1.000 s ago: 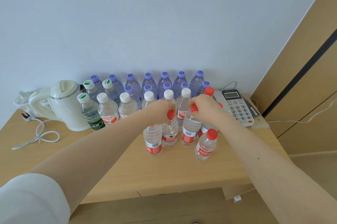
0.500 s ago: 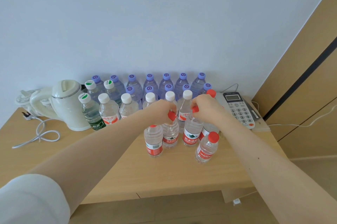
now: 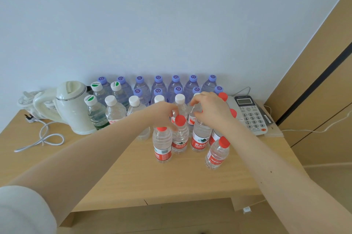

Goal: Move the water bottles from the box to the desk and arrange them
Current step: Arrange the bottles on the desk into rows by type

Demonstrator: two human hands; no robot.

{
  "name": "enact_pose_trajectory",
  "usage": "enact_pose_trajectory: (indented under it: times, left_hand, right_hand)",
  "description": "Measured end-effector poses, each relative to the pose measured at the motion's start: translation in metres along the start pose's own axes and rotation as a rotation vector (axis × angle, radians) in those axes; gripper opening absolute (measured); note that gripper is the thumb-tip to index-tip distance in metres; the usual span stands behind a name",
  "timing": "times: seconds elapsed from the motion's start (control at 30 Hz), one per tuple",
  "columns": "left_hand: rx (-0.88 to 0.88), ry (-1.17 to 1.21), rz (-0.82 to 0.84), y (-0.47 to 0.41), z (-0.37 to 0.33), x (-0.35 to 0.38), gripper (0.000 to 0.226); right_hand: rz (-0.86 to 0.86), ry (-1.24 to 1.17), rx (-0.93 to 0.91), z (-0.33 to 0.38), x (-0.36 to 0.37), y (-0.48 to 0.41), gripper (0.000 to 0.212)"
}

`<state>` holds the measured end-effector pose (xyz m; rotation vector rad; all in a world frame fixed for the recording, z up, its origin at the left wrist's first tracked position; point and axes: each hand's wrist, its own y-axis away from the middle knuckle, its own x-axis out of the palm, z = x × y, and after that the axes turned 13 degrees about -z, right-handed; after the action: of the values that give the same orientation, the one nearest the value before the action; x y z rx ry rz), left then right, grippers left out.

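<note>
Several red-capped water bottles stand in a cluster on the wooden desk [image 3: 114,176]: one at the front left [image 3: 162,146], one behind it [image 3: 180,134], one under my right hand [image 3: 200,138] and one at the front right [image 3: 217,153]. My left hand [image 3: 163,113] hovers over the two left bottles with loosely spread fingers, holding nothing. My right hand [image 3: 211,111] hangs over the third bottle and hides its cap, its fingers spread and lifted. Rows of white-capped [image 3: 114,111], green-capped [image 3: 95,111] and purple-capped bottles [image 3: 141,87] stand behind. No box is in view.
A cream electric kettle [image 3: 74,106] stands at the back left, its white cable [image 3: 43,138] looped on the desk. At the right rear sits a grey desk telephone [image 3: 249,115]. Bare desk surface lies in front of the cluster. A wooden wall panel [image 3: 314,81] rises on the right.
Both hands gripped the necks of red-capped bottles before. Now their fingers have loosened and lifted off, and the bottles stand on the desk.
</note>
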<state>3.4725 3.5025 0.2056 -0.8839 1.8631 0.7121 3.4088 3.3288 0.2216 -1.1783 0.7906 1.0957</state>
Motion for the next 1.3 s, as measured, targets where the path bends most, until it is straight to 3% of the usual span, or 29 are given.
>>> enact_pose_trajectory:
  times: [0.17, 0.27, 0.37, 0.47, 0.93, 1.07, 1.3]
  left_hand:
    - [0.001, -0.106, -0.040, 0.020, 0.014, 0.000, 0.037]
    - [-0.009, -0.128, -0.087, 0.026, 0.021, 0.000, 0.023]
    - [-0.024, -0.121, -0.101, 0.037, 0.031, -0.005, 0.023]
    - [-0.043, -0.106, -0.108, 0.049, 0.043, -0.009, 0.025]
    - [-0.099, -0.146, -0.125, 0.093, 0.080, -0.027, 0.017]
    - [-0.089, -0.146, -0.127, 0.097, 0.073, -0.026, 0.028]
    - [-0.004, -0.122, -0.129, 0.085, 0.036, -0.024, 0.029]
  right_hand:
    - [0.172, -0.076, -0.108, 0.026, 0.016, 0.004, 0.030]
    - [0.223, -0.045, -0.092, 0.035, 0.028, 0.006, 0.038]
    - [0.245, -0.002, -0.073, 0.041, 0.037, 0.005, 0.037]
    - [0.231, -0.019, -0.055, 0.047, 0.042, 0.003, 0.026]
    - [0.228, -0.119, -0.066, 0.107, 0.065, -0.011, 0.027]
    - [0.290, -0.079, -0.099, 0.108, 0.056, -0.010, 0.033]
    - [0.122, 0.086, -0.054, 0.064, 0.023, 0.002, 0.031]
